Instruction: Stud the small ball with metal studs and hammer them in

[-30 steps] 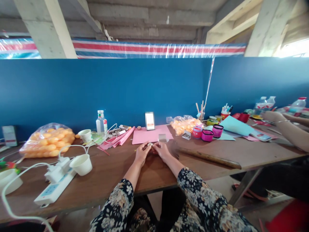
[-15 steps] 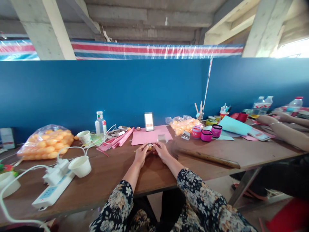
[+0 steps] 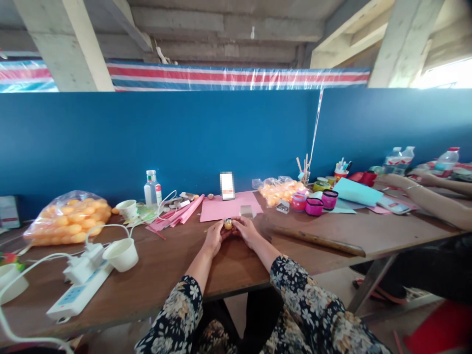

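A small shiny gold and silver ball is pinched between the fingertips of both my hands, over the brown table. My left hand grips it from the left, its fingers curled. From the right side my right hand closes on the same ball. Just beyond the hands lies a pink sheet with a small clear grey piece on its near edge. Another little metal ball rests near the sheet's far left corner.
Left are a power strip, paper cups and a bag of orange balls. A wooden stick lies to the right, near purple tape rings. A phone stands at the back. A co-worker's arms reach in at right.
The ball has turned or risen slightly between my fingers and more of its shiny surface shows. My hands stay in nearly the same place. The co-worker's arm has shifted a little left.
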The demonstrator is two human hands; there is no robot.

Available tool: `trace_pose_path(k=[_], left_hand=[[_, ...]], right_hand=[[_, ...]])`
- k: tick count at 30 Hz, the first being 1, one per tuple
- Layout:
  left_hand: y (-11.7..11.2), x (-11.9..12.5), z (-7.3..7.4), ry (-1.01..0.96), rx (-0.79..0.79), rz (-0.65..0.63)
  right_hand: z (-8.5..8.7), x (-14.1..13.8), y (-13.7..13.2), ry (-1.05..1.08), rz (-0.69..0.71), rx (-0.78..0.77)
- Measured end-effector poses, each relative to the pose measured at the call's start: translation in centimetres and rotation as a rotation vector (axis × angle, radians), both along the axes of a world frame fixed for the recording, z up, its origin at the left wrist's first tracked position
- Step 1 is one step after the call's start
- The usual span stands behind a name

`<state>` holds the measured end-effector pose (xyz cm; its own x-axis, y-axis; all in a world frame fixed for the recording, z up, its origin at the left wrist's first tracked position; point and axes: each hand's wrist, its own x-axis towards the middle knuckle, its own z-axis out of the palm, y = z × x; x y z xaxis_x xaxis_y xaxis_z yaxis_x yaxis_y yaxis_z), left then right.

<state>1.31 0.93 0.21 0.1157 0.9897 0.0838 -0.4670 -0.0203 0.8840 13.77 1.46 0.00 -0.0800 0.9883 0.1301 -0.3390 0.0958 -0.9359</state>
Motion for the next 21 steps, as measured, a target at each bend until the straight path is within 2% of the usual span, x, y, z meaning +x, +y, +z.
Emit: trace_pose_path(k=[5,12,21], left_hand=[[-0.05,-0.22,0.06,0.015,-0.019,-0.041],[0.12,-0.34,-0.23,0.021,0.022,-0.019],[-0.01,-0.05,-0.15,-0.001,0.023,-0.017]], right_hand=[[-0.06,0.10,0.08,0.081,-0.005,-0.033],[-0.02,0.22,-0.11,0.086,0.042,-0.023],[-0.15,0.11,0.06,0.118,0.035,0.004]])
